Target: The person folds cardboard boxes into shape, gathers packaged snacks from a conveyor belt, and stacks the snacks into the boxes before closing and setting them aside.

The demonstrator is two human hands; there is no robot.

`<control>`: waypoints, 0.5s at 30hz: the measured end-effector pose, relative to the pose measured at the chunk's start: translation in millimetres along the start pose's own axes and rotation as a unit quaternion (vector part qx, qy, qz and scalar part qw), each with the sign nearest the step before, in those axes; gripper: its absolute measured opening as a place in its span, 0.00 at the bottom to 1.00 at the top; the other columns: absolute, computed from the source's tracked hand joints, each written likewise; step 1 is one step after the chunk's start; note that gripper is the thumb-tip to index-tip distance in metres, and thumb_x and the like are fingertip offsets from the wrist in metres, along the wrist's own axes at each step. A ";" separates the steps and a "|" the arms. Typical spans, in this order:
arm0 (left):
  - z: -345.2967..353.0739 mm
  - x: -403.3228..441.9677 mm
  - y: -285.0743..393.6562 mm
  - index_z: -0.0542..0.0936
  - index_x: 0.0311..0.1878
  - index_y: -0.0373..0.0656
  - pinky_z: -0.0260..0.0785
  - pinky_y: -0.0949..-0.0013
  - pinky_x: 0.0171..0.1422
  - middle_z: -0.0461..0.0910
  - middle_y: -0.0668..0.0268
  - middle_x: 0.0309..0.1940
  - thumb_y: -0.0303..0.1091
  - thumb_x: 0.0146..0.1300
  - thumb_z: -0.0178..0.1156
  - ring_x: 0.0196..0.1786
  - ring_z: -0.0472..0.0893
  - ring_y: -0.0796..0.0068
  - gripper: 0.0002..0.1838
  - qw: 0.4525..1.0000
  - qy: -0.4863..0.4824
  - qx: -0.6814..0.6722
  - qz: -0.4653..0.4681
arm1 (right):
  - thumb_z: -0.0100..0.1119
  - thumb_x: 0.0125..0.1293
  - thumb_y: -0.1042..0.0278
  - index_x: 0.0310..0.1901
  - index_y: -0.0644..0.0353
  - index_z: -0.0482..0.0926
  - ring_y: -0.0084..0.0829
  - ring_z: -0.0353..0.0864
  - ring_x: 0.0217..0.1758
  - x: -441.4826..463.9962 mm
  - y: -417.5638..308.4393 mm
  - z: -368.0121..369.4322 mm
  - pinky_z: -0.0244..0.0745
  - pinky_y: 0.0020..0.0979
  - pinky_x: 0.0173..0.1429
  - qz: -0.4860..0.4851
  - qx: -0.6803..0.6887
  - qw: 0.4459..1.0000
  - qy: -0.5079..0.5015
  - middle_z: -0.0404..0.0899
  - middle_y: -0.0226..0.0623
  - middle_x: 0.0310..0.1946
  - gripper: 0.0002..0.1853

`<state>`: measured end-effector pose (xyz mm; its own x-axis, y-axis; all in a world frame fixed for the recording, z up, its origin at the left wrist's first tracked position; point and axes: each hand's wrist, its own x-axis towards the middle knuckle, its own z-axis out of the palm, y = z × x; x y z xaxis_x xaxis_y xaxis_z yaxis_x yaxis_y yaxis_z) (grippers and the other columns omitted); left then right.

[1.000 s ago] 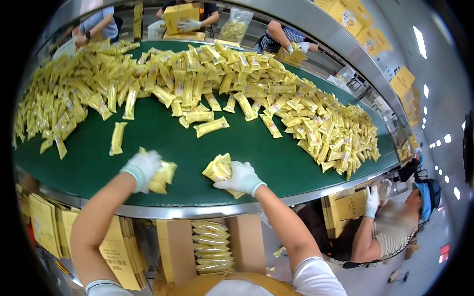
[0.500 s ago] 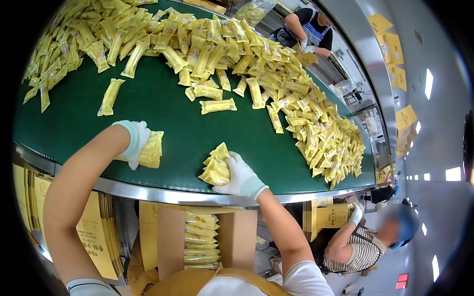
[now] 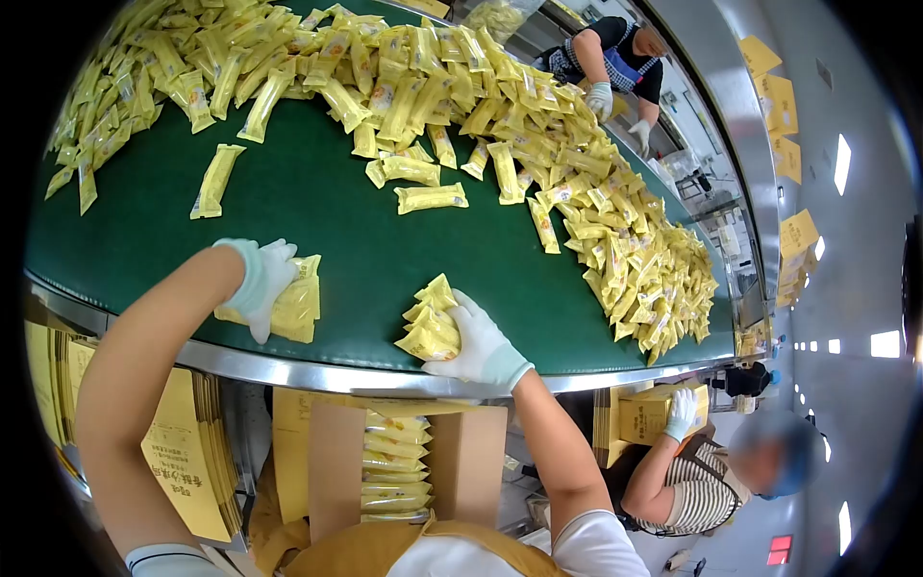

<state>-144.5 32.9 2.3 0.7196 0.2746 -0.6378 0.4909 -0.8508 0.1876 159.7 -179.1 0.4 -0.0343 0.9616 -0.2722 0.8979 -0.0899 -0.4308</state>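
My left hand [image 3: 264,288], in a white glove, is closed around yellow wrapped snack packets [image 3: 298,306] near the front edge of the green table [image 3: 336,226]. My right hand [image 3: 478,344], gloved too, grips a stacked bunch of the same packets [image 3: 430,322] from their right side. How many each hand holds I cannot tell. Below the table edge stands an open carton [image 3: 468,462] with a row of packets [image 3: 396,471] in it. A single packet [image 3: 217,181] lies beyond my left hand, and another [image 3: 432,198] lies beyond my right.
A large heap of packets [image 3: 404,82] curves along the far and right side of the table. Flat cardboard cartons [image 3: 187,452] lean at the lower left. One co-worker [image 3: 615,67] stands across the table; another person [image 3: 697,481] handles a carton [image 3: 649,413] at the right.
Both my hands keep hold of their packets; the right bunch has turned slightly. The co-worker across has parted their hands, and the carton they held is out of sight. The person at right has raised a hand.
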 end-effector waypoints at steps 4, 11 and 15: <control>12.7 -17.8 21.6 0.76 0.64 0.36 0.48 0.45 0.83 0.62 0.45 0.74 0.50 0.38 0.78 0.80 0.56 0.50 0.48 0.998 0.048 0.018 -0.027 | 0.77 0.44 0.40 0.65 0.65 0.72 0.63 0.65 0.71 -15.1 7.5 7.9 0.63 0.48 0.76 0.010 -0.080 0.996 0.024 0.60 0.62 0.73 0.50; 27.1 -22.3 34.1 0.72 0.65 0.36 0.57 0.51 0.74 0.68 0.50 0.67 0.48 0.41 0.75 0.72 0.66 0.54 0.47 0.988 0.142 0.032 -0.051 | 0.77 0.43 0.40 0.63 0.64 0.73 0.59 0.66 0.69 -34.6 12.9 4.9 0.61 0.49 0.75 0.026 -0.039 0.999 0.021 0.65 0.57 0.69 0.48; 20.6 -15.1 40.9 0.74 0.63 0.38 0.57 0.53 0.73 0.68 0.52 0.66 0.52 0.44 0.74 0.71 0.67 0.56 0.44 0.972 0.214 0.030 -0.089 | 0.76 0.44 0.45 0.59 0.64 0.74 0.55 0.69 0.64 -32.9 20.1 0.3 0.66 0.48 0.70 -0.003 -0.172 0.976 0.132 0.67 0.54 0.64 0.43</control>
<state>-145.5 -15.3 4.2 0.7707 0.5703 -0.2841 0.6061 -0.7937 0.0510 178.7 -212.7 0.5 0.0332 0.9993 -0.0198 0.9938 -0.0352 -0.1058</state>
